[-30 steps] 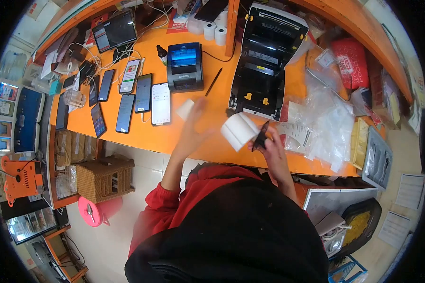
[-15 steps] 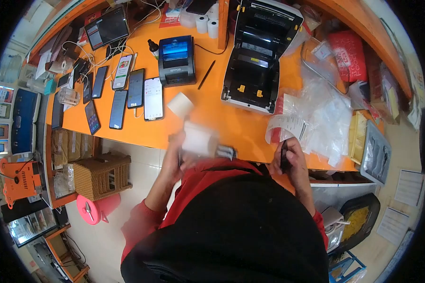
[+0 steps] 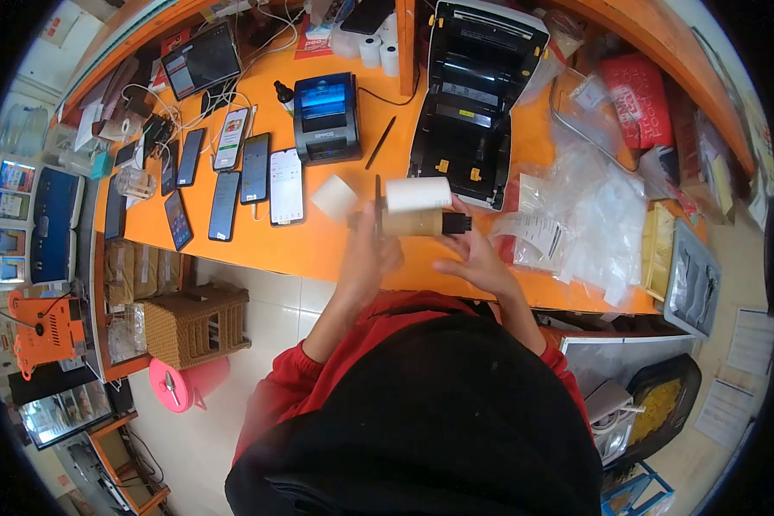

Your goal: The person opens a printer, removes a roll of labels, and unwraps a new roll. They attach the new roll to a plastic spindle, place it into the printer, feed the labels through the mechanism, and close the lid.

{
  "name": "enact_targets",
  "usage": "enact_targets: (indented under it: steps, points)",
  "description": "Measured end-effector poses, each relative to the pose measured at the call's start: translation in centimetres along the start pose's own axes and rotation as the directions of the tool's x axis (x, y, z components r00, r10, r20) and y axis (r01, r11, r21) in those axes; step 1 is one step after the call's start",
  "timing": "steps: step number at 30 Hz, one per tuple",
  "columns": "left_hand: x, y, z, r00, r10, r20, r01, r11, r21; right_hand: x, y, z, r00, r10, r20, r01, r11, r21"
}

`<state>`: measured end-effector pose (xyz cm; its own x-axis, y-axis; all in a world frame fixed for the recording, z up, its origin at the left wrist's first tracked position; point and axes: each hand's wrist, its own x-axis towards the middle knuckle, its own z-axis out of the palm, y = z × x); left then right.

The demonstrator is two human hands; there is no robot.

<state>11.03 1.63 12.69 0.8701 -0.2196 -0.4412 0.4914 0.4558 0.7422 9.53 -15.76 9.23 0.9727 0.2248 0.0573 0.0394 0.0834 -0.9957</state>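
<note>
From the head camera, looking down: a person in red sleeves sits or stands at an orange desk (image 3: 258, 247), both hands in front of the body above its near edge. The left hand (image 3: 377, 261) is closed around the left end of a brown spool (image 3: 414, 224), beside an upright black disc (image 3: 377, 199). The spool lies sideways, its black tip (image 3: 457, 224) pointing right. The right hand (image 3: 482, 265) is open at that end, thumb apart from the fingers; whether it touches the spool is unclear. A white paper roll (image 3: 418, 194) lies sideways just beyond the spool, right of the disc; what supports it cannot be told.

Left of the hands, a second, loose pale roll (image 3: 334, 198) rests on the desk. Beyond it are a small dark printer (image 3: 327, 120) with a blue top, a thin dark stick (image 3: 380, 143) and a small black bottle (image 3: 285, 96). A large printer (image 3: 464, 107) stands open beyond the white roll, its black inside showing.

Several phones (image 3: 286, 187) lie at left, near a tablet (image 3: 202, 62) and tangled white cables. To the right are a curling printed paper (image 3: 537, 234), clear plastic bags (image 3: 606, 202) and a red bag (image 3: 636, 101).
</note>
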Motion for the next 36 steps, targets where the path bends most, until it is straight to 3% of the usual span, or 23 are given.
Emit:
enact_targets:
  steps: [2, 4, 6, 7, 10, 14, 17, 20, 21, 22, 23, 24, 26, 28, 30, 31, 34, 36]
  points:
    - [0.3, -1.0, -0.2, 0.994, 0.107, -0.017, -0.102, 0.981, 0.163, 0.3, -1.9, 0.7, 0.993, 0.072, 0.089, -0.102, 0.911, 0.399]
    - [0.9, -1.3, -0.6, 0.958, 0.285, -0.026, -0.257, 0.895, 0.364, 0.7, -0.5, 0.2, 0.998, 0.066, -0.011, -0.061, 0.964, 0.260]
    - [0.8, -0.2, -2.1, 0.946, 0.316, -0.076, -0.271, 0.896, 0.351, 0.6, -0.1, -0.8, 0.991, 0.035, -0.132, -0.006, 0.976, 0.219]
    - [0.7, 0.2, -2.9, 0.921, 0.368, -0.131, -0.301, 0.883, 0.359, 0.3, -1.0, -1.2, 0.982, 0.096, -0.164, -0.060, 0.975, 0.213]
    - [-0.1, 1.8, -5.7, 0.882, 0.418, -0.219, -0.365, 0.898, 0.244, -0.2, 2.1, -2.2, 0.976, 0.175, -0.130, -0.148, 0.970, 0.191]
    - [-1.7, 2.1, -7.1, 0.826, 0.472, -0.310, -0.391, 0.874, 0.289, 0.4, 5.7, -0.3, 0.998, 0.050, -0.034, -0.059, 0.921, -0.384]
    - [-2.9, 1.7, -6.8, 0.825, 0.485, -0.291, -0.398, 0.863, 0.310, 1.2, 5.9, 1.5, 0.993, -0.114, 0.038, 0.102, 0.637, -0.764]
    - [-3.0, 0.5, -5.2, 0.762, 0.525, -0.379, -0.416, 0.846, 0.335, 1.1, 2.6, 2.9, 0.991, -0.132, -0.015, 0.109, 0.871, -0.480]
    - [-2.9, -0.2, -5.2, 0.764, 0.579, -0.285, -0.439, 0.790, 0.428, 0.5, 1.3, 3.9, 1.000, 0.028, 0.005, -0.027, 0.983, -0.181]
    - [-3.0, -0.8, -4.0, 0.786, 0.572, -0.233, -0.504, 0.813, 0.293, -0.3, -0.2, 5.2, 0.982, 0.177, 0.074, -0.185, 0.974, 0.129]
    - [-2.5, -3.0, -3.8, 0.846, 0.525, -0.089, -0.457, 0.802, 0.385, -0.6, -0.9, 6.2, 0.937, 0.291, 0.193, -0.346, 0.846, 0.406]
    - [-2.7, -3.4, -2.4, 0.812, 0.584, -0.009, -0.475, 0.668, 0.573, -0.8, -0.1, 6.6, 0.940, 0.315, 0.130, -0.340, 0.844, 0.414]
    - [-3.0, -4.3, -2.0, 0.840, 0.477, 0.258, -0.456, 0.365, 0.812, -0.8, 2.1, 7.2, 0.934, 0.358, -0.002, -0.322, 0.842, 0.434]
    - [-3.4, -4.1, -2.0, 0.815, 0.426, 0.393, -0.465, 0.076, 0.882, -0.5, 1.1, 6.6, 0.921, 0.385, -0.060, -0.318, 0.832, 0.455]
    - [-2.4, -2.2, -3.6, 0.789, 0.465, 0.402, -0.427, -0.054, 0.902, -0.9, 2.0, 4.6, 0.935, 0.351, -0.057, -0.297, 0.859, 0.417]
    - [-1.5, -1.0, -4.7, 0.775, 0.480, 0.411, -0.407, -0.118, 0.906, -1.0, 1.0, 4.3, 0.936, 0.295, -0.192, -0.222, 0.918, 0.328]
    - [3.8, 0.7, -9.3, 0.709, 0.666, 0.231, -0.312, 0.003, 0.950, -1.8, 1.2, 1.4, 0.943, 0.178, -0.280, -0.146, 0.981, 0.131]
    - [7.5, -0.2, -12.4, 0.686, 0.717, 0.123, -0.240, 0.063, 0.969, -2.2, 0.3, 0.5, 0.916, 0.213, -0.340, -0.171, 0.974, 0.149]
